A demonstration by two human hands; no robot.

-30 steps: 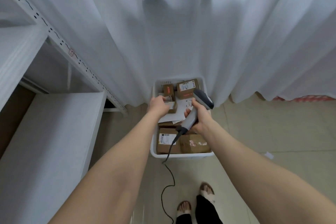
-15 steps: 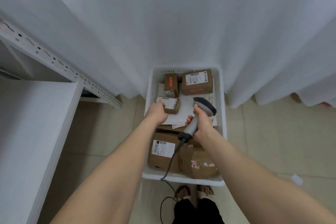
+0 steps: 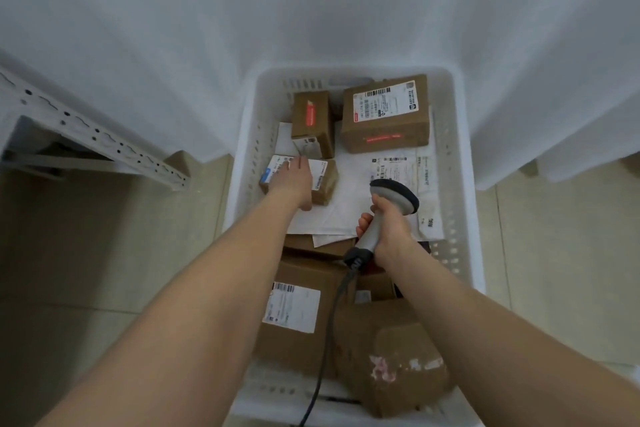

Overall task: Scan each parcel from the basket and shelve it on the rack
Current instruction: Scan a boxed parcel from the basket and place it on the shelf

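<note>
A white plastic basket (image 3: 242,163) on the floor holds several brown cardboard parcels and white mailers. My left hand (image 3: 292,180) lies on top of a small labelled parcel (image 3: 325,180) at the basket's left side, fingers wrapped over it. My right hand (image 3: 389,229) grips the handle of a grey corded barcode scanner (image 3: 394,194) above a white mailer (image 3: 401,170). The scanner's red light falls on the front face of a larger labelled box (image 3: 384,114) at the back right. A small box with a red stripe (image 3: 311,118) stands at the back left.
A white perforated metal rack frame (image 3: 90,135) stands at the left. A white curtain (image 3: 311,10) hangs behind the basket. Two larger boxes (image 3: 298,315) fill the basket's near end, with the scanner cable (image 3: 325,340) trailing over them. Beige tiled floor lies on both sides.
The view has dropped and closed in on the basket. My left hand has settled over the small labelled parcel. The scanner has moved slightly forward, its red light now on the back right box.
</note>
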